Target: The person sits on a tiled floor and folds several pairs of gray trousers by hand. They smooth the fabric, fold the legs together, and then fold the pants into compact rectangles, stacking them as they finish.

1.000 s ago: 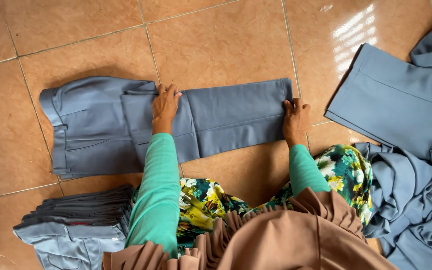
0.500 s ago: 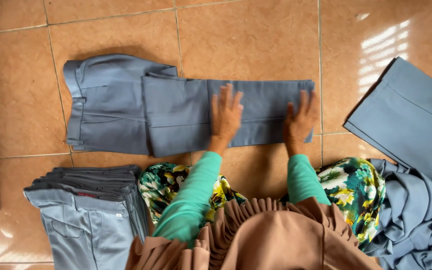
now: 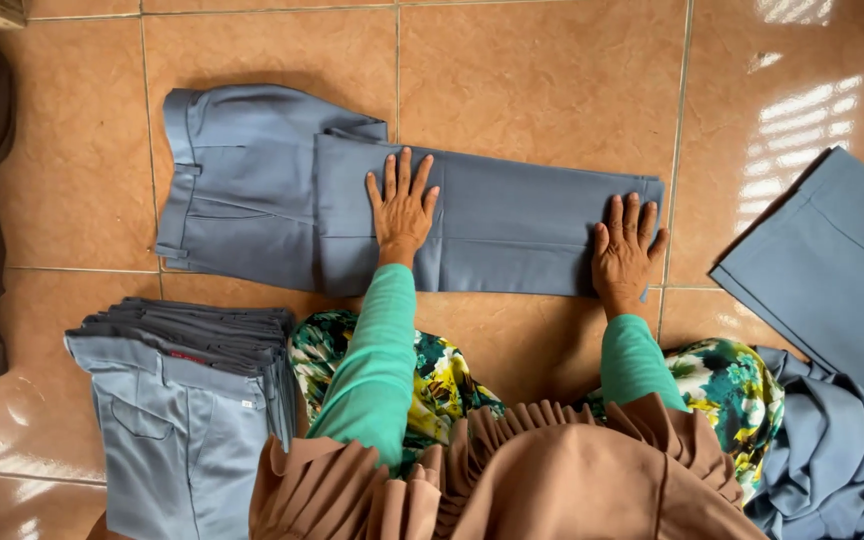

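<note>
Folded trousers (image 3: 512,225) under both hands

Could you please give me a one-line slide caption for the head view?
Both hands, left and right, press flat on folded grey trousers on a tiled floor, beside a folded stack.

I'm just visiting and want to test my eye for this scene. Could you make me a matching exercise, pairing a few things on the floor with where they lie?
Things:
1. left hand
2. right hand
3. stack of folded blue-grey trousers
4. loose heap of blue-grey cloth

Places:
A. near the right end of the blue-grey trousers spread on the tiled floor
B. lower right corner of the view
C. flat on the folded-over leg, near the middle of the spread trousers
D. lower left, beside the person's knee

Pairs: 1-C, 2-A, 3-D, 4-B
</note>
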